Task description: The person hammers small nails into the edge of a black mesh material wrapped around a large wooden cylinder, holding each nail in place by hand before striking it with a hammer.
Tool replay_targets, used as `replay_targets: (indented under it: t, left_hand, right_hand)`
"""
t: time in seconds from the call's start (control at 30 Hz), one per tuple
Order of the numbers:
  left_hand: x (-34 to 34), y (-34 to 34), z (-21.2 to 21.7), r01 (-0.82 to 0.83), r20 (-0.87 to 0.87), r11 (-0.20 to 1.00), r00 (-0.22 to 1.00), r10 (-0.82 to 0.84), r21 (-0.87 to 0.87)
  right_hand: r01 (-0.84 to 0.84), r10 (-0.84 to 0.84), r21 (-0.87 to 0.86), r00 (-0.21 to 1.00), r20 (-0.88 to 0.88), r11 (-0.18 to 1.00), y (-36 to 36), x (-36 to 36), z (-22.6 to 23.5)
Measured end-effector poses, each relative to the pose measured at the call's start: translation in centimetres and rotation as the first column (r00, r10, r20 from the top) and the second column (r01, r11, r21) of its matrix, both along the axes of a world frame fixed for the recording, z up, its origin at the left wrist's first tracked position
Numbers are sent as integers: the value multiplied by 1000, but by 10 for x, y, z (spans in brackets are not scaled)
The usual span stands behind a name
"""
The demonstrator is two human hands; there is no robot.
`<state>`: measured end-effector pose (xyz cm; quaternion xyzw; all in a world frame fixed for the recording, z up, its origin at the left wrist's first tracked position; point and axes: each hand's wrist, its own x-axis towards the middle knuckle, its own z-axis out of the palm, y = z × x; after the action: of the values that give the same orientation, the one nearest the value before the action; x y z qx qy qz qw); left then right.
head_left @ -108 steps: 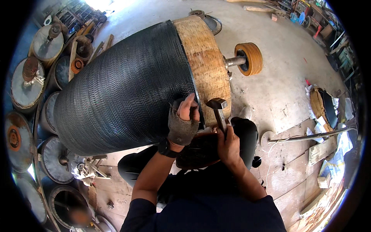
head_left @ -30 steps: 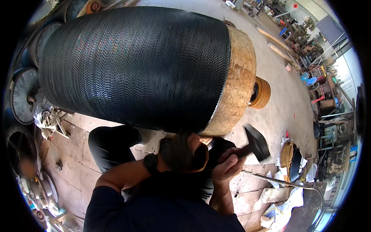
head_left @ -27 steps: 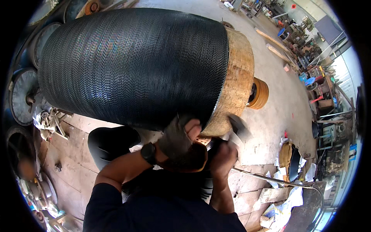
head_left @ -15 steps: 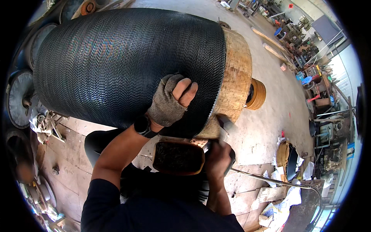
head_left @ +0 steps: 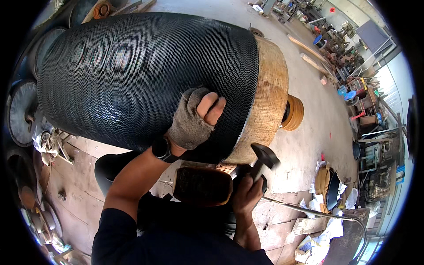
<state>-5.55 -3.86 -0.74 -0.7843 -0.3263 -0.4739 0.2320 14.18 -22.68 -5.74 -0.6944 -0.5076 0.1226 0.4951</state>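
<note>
A large barrel-shaped drum (head_left: pixel 132 79) with a black, finely ridged surface lies across in front of me. Its right end has a bare tan band (head_left: pixel 269 75). My left hand (head_left: pixel 196 117), in a grey-brown fingerless glove, rests closed against the black surface near that band. A thin tip pokes out at the glove's upper edge, but what the fist holds is mostly hidden. Lower right, my bare right hand (head_left: pixel 247 194) grips a hammer (head_left: pixel 265 157), its dark head raised just off the tan band. Over my lap sits an oblong brown-rimmed container (head_left: pixel 203 185), dark inside.
An orange-brown ring-shaped end piece (head_left: pixel 293 113) juts from the drum's right side. A bent metal rod (head_left: pixel 309 206) runs to the lower right, past scattered paper and boards. Round metal discs (head_left: pixel 23 112) stand at left; machinery and a cluttered bench (head_left: pixel 364 104) line the right wall.
My right hand has drawn the hammer down and back from the drum's edge, and its head is less blurred. The lap container has shifted slightly downward. My left hand stays in place.
</note>
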Motion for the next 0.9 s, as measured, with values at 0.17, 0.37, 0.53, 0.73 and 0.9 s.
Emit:
replay_targets:
  t: [0.17,0.37,0.53,0.73,0.9]
  left_hand:
    - [4,1,1,5,53,1000,999,-4,-30]
    - [8,8,11,-28,28,999,999,29,-26]
    - [4,14,20,-139,-1,990,990,139,-25]
    - [24,-20,15,170,104,982,981,-161,-84]
    - [54,-64,-30,365,189,848,930,-315,-384]
  right_hand:
    - [106,-93,-71,981,171,992,17,3,-15]
    - [-26,47,163,991,-122,986,-7,0,5]
    - [-9,39,-90,940,340,996,14,11,-12]
    - [-44,48,-103,998,32,994,2,12,-32]
    - [-92,91,-34,995,-34,995,-1,13,-27]
